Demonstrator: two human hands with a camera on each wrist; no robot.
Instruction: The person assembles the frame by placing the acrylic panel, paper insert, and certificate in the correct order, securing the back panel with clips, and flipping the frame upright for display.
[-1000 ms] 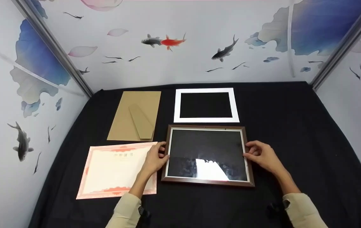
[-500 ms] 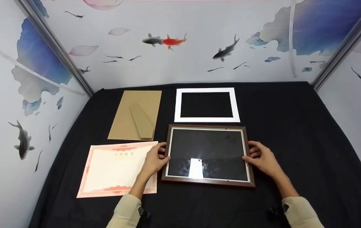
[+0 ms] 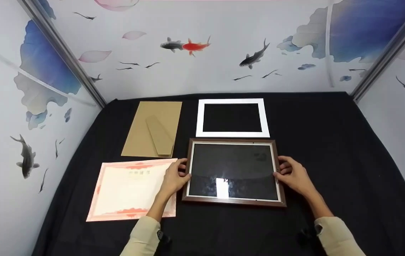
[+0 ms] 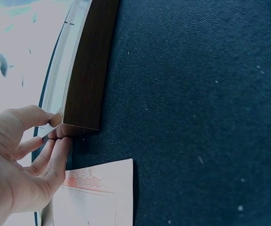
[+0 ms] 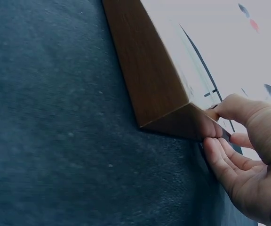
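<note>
A brown picture frame (image 3: 238,203) with a silver inner lip and a glass pane (image 3: 232,160) is held between both hands in the head view. My left hand (image 3: 173,179) grips its left side, thumb on top and fingers beneath the outer edge. On the opposite side, my right hand (image 3: 296,179) pinches the frame the same way. The left wrist view shows the wood-grain side (image 4: 91,66) close over the dark cloth. In the right wrist view, fingertips (image 5: 211,143) curl at the frame's lower edge. The left forearm crosses a pink-bordered certificate (image 3: 128,193).
Behind the certificate lies a tan backing board (image 3: 136,131) with an easel leg (image 3: 160,138). A white mat (image 3: 232,134) with a rectangular opening lies just beyond the frame. Black cloth (image 3: 316,121) covers the table, and printed panels (image 3: 216,78) enclose it on three sides.
The picture frame has shifted slightly away from me, its near edge a little higher in view. The bright reflection in the glass has narrowed. Both hands keep their grip.
</note>
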